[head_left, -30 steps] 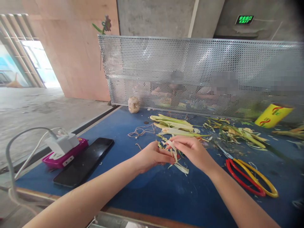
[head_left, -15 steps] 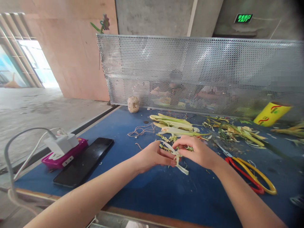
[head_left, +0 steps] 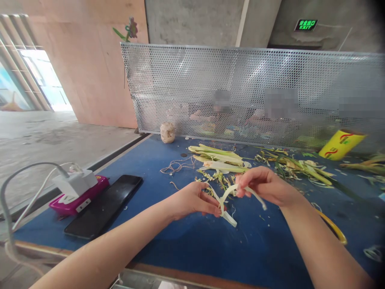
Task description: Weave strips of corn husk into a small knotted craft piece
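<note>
Between the fingertips of my left hand (head_left: 202, 202) is pinched a bundle of pale plant-leaf strips (head_left: 229, 219), crossing one another and jutting out above and below. My right hand (head_left: 261, 185) grips one of the strips between thumb and fingers, pulled out to the right, with its loose end (head_left: 259, 198) curling down past the fingers. Just beyond my hands lie flat green and white leaf pieces (head_left: 218, 154) and small yellowish scraps (head_left: 221, 179). Scissors with a yellow handle (head_left: 333, 227) are mostly hidden behind my right forearm.
At left, a black phone (head_left: 104, 206) lies by a magenta power strip (head_left: 78, 196) with a white charger and cables. Thin twine (head_left: 177, 165), a beige roll (head_left: 167, 133), leaf scraps (head_left: 303, 168) and a yellow tube (head_left: 342, 145) lie farther back. A perforated metal screen (head_left: 180, 80) borders the table; people are dimly visible behind it.
My right hand has moved right and up, away from my left hand, drawing one strip out with it. My right forearm now covers most of the scissors. My left hand keeps its pinch.
</note>
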Available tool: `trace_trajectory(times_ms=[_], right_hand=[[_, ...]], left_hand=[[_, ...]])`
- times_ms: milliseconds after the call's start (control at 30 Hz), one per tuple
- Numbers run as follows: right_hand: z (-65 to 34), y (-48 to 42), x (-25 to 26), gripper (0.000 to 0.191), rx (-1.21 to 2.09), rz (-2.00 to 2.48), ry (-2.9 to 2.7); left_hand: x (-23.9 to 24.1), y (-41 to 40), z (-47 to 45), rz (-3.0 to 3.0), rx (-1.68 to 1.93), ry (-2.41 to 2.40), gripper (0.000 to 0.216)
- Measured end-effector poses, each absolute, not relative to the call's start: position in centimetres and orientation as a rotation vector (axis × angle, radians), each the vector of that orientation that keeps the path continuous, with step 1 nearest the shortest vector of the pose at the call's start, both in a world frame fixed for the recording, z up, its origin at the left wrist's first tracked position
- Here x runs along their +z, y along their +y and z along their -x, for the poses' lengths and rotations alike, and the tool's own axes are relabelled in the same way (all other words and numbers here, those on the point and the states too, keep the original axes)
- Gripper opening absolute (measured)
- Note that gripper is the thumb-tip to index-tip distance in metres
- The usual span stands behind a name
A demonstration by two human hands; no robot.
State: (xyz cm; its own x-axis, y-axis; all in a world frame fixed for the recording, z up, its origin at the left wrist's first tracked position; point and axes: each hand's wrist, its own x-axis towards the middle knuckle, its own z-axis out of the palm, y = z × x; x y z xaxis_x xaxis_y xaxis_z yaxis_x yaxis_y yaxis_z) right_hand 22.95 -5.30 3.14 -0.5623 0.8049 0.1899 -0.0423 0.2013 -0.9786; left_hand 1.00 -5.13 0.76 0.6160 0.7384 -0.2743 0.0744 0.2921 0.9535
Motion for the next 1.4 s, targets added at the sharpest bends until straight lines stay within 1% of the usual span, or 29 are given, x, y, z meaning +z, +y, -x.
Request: trace_trajectory(times_ms=[33,133,200,233,333,400,500,633,733,867,1000,1133,1200,1333,1400], right_hand=[[-22.7,-5.3,3.0,0.01,1.452,0.752,-1.762],[-22.0,-5.4,3.0,0.014,1.379,0.89,-1.841],[-21.5,-5.5,3.3,0.014,1.218,0.991,-1.933],[-21.2,-5.6,3.4,0.014,1.088,1.031,-1.995],[-20.5,-5.8,3.7,0.026,0.632,1.054,-2.152],[-20.1,-5.9,3.7,0.025,0.473,1.0,-2.215],[-19.8,-5.8,3.2,0.016,0.448,0.93,-2.281],[-19.9,-5.8,2.7,0.026,0.386,0.878,-2.298],[-19.9,-6.0,2.7,0.024,0.354,0.877,-2.341],[-19.9,-5.9,2.8,0.027,0.412,0.826,-2.384],[-20.0,-5.7,2.7,0.031,0.48,0.808,-2.344],[-19.9,-6.0,2.9,0.033,0.439,0.896,-2.311],[-19.7,-6.4,3.1,0.029,0.366,0.932,-2.346],[-19.4,-7.1,3.6,0.01,0.234,0.968,-2.478],[-19.4,-7.2,3.7,0.007,0.197,0.975,-2.501]], left_hand=[[0.8,-5.1,-1.0,-1.229,0.514,0.818,0.081],[0.8,-5.0,-0.8,-1.294,0.498,0.775,0.05],[0.9,-5.0,-0.7,-1.307,0.502,0.723,0.036],[0.9,-5.0,-0.7,-1.297,0.51,0.697,0.034],[1.0,-5.1,-0.7,-1.251,0.537,0.655,0.034],[1.1,-5.1,-0.7,-1.261,0.55,0.653,0.035],[1.2,-5.0,-0.6,-1.314,0.572,0.651,0.036],[1.4,-5.0,-0.5,-1.345,0.59,0.682,0.036],[1.6,-5.1,-0.6,-1.35,0.602,0.691,0.031],[1.6,-5.0,-0.6,-1.379,0.605,0.725,0.037],[1.4,-5.0,-0.6,-1.359,0.633,0.72,0.033],[1.4,-4.9,-0.6,-1.313,0.637,0.733,0.039],[1.4,-5.0,-0.7,-1.287,0.641,0.743,0.042],[1.6,-5.0,-0.7,-1.246,0.628,0.759,0.054],[1.6,-5.0,-0.7,-1.22,0.621,0.759,0.057]])
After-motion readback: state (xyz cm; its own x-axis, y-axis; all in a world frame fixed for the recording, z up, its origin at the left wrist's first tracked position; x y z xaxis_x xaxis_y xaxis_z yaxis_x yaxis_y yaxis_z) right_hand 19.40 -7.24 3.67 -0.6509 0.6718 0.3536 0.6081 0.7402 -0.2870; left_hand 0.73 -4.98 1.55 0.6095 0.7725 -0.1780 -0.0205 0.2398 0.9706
